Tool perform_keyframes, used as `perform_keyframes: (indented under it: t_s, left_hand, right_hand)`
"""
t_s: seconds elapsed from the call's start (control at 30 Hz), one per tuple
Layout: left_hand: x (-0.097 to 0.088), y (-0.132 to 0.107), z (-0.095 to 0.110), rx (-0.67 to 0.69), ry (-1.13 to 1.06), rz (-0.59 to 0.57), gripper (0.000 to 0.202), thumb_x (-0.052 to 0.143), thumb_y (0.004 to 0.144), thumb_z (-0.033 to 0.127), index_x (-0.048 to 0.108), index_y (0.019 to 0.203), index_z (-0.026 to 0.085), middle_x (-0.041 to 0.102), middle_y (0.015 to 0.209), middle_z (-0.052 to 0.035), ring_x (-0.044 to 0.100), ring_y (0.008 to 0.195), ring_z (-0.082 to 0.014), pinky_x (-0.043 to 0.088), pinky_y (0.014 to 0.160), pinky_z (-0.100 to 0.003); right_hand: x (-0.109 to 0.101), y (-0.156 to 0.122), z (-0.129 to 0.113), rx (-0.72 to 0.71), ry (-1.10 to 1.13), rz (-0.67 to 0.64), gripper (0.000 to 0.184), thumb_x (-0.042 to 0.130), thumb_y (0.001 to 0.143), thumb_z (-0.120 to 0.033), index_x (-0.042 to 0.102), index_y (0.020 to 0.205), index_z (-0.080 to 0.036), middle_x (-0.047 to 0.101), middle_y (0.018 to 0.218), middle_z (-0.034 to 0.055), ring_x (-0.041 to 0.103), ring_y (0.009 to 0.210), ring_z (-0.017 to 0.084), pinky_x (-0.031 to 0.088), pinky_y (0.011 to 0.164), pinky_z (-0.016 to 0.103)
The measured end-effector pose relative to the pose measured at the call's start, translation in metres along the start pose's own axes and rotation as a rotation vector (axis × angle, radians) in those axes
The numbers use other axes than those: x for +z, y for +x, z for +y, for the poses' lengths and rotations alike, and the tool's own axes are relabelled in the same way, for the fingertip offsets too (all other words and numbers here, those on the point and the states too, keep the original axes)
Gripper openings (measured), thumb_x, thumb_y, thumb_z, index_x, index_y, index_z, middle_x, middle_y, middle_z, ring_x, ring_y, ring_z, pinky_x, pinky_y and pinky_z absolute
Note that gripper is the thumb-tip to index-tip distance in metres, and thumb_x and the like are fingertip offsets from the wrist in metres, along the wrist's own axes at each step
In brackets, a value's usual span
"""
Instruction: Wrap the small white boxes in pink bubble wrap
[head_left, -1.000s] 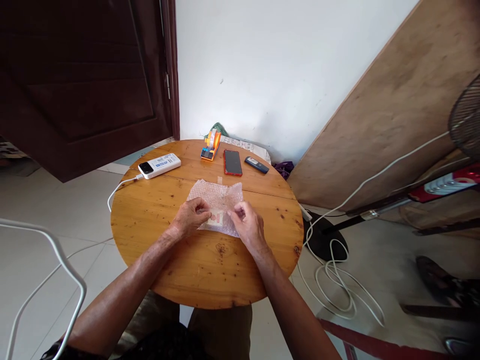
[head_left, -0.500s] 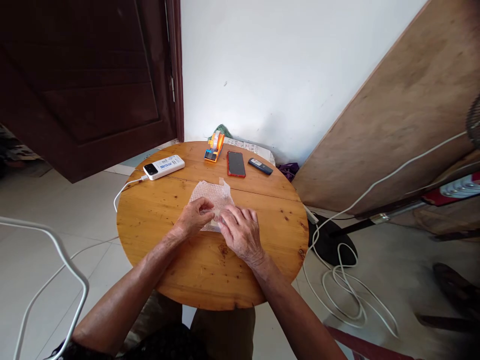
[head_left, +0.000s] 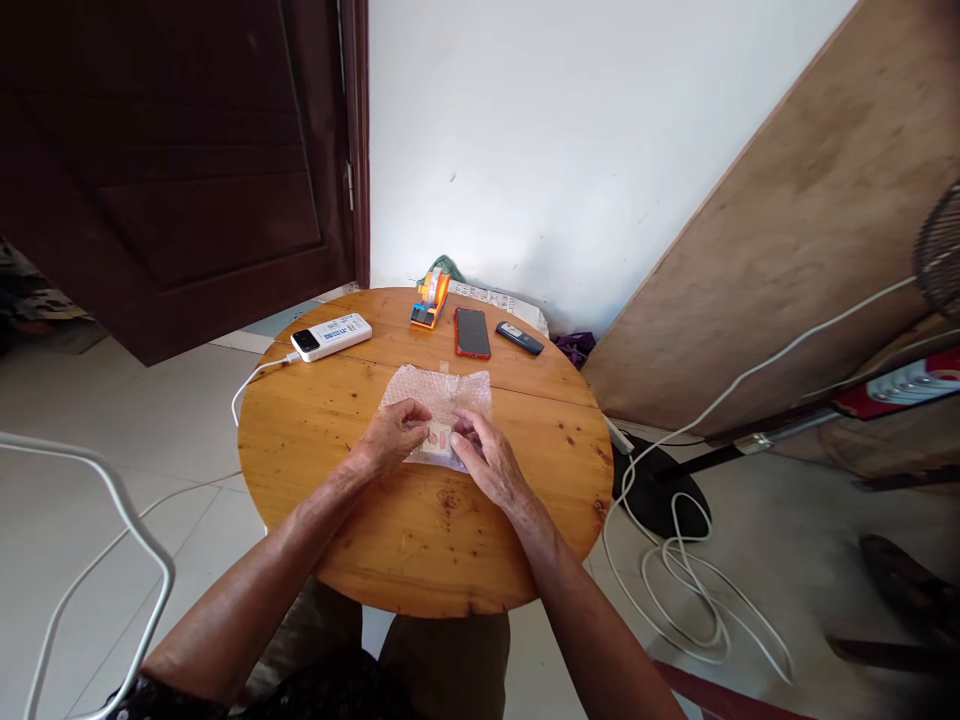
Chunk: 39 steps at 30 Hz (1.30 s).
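Note:
A sheet of clear bubble wrap (head_left: 472, 388) lies on the round wooden table (head_left: 337, 540) in front of me. On its near part is a small flat piece with red print (head_left: 437, 438); I cannot tell whether it is under or on the film. My left hand (head_left: 392, 432) rests at the sheet's left side, fingers curved and the thumb apart from the index finger, close to the printed piece. From the right, my right hand (head_left: 487, 455) reaches over the sheet, its thumb and fingers bent and apart beside the same piece. The undersides of both hands are hidden.
Along the far side stand an orange tape dispenser (head_left: 431, 297), a phone with a red edge (head_left: 472, 332) and a dark handheld device (head_left: 519, 337). A white power bank (head_left: 331, 336) with a cable sits at left. Fan base (head_left: 660, 485) and coiled cable (head_left: 697, 590) are on the floor.
The bubble wrap now spreads wider to the right, and the red-printed piece shows. My right hand has turned and its fingers have lifted apart. The left hand has hardly moved.

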<state>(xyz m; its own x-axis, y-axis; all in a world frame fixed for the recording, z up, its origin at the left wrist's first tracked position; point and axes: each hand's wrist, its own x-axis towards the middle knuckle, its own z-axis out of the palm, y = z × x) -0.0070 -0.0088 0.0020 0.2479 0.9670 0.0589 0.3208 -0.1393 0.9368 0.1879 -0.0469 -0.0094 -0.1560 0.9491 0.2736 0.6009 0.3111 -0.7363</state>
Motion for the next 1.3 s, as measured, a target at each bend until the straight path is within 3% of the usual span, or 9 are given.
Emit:
perform_keyframes:
  t_s: [0.1,0.23,0.47,0.67,0.9,1.3]
  left_hand:
    - [0.0,-0.003,0.002,-0.02,0.0,0.01,0.019,0.062,0.068,0.026,0.066,0.084,0.017,0.071,0.085,-0.002,0.066,0.08,-0.017,0.053,0.075,-0.028]
    - [-0.002,-0.005,0.002,-0.05,0.014,-0.002,0.025,0.067,0.067,0.034,0.067,0.085,0.016,0.071,0.084,-0.0019,0.064,0.077,-0.017,0.051,0.072,-0.027]
    - [-0.001,-0.006,0.003,-0.062,-0.013,-0.013,0.026,0.067,0.067,0.035,0.068,0.084,0.015,0.069,0.079,-0.0009,0.061,0.072,-0.015,0.047,0.067,-0.025]
    - [0.0,-0.01,0.006,-0.062,-0.035,0.001,0.022,0.063,0.069,0.034,0.07,0.079,0.016,0.068,0.073,-0.0001,0.057,0.068,-0.0132,0.043,0.062,-0.023]
    - [0.006,-0.008,0.005,-0.062,-0.118,0.04,0.017,0.057,0.069,0.03,0.066,0.068,0.016,0.063,0.061,0.0022,0.05,0.056,-0.01,0.038,0.054,-0.02]
    - [0.01,-0.012,0.001,0.03,-0.049,0.113,0.015,0.056,0.073,0.027,0.065,0.067,0.017,0.063,0.062,0.0023,0.053,0.06,-0.0108,0.041,0.057,-0.02]
  right_hand:
    - [0.001,0.002,0.002,0.071,0.086,-0.006,0.037,0.058,0.088,-0.038,0.06,0.122,-0.022,0.066,0.111,0.0082,0.064,0.103,0.022,0.05,0.09,0.038]
    - [0.002,0.005,0.004,0.107,0.114,-0.029,0.026,0.065,0.081,-0.04,0.067,0.098,-0.021,0.065,0.109,0.0084,0.063,0.102,0.023,0.05,0.089,0.038]
    - [0.0,0.006,-0.005,0.024,0.162,0.085,0.016,0.068,0.078,-0.034,0.06,0.071,-0.021,0.067,0.114,0.0071,0.064,0.105,0.022,0.047,0.094,0.038]
    - [0.002,0.006,-0.013,0.062,0.185,0.079,0.013,0.063,0.081,-0.029,0.058,0.071,-0.022,0.071,0.085,0.0016,0.064,0.077,0.016,0.049,0.071,0.028]
    - [0.001,0.004,-0.012,0.064,0.196,0.081,0.015,0.061,0.081,-0.031,0.057,0.07,-0.021,0.064,0.067,-0.0017,0.058,0.061,0.013,0.043,0.059,0.023]
    - [0.002,0.003,-0.011,0.044,0.172,0.116,0.016,0.059,0.082,-0.029,0.055,0.069,-0.021,0.059,0.066,-0.0029,0.055,0.062,0.013,0.043,0.061,0.023]
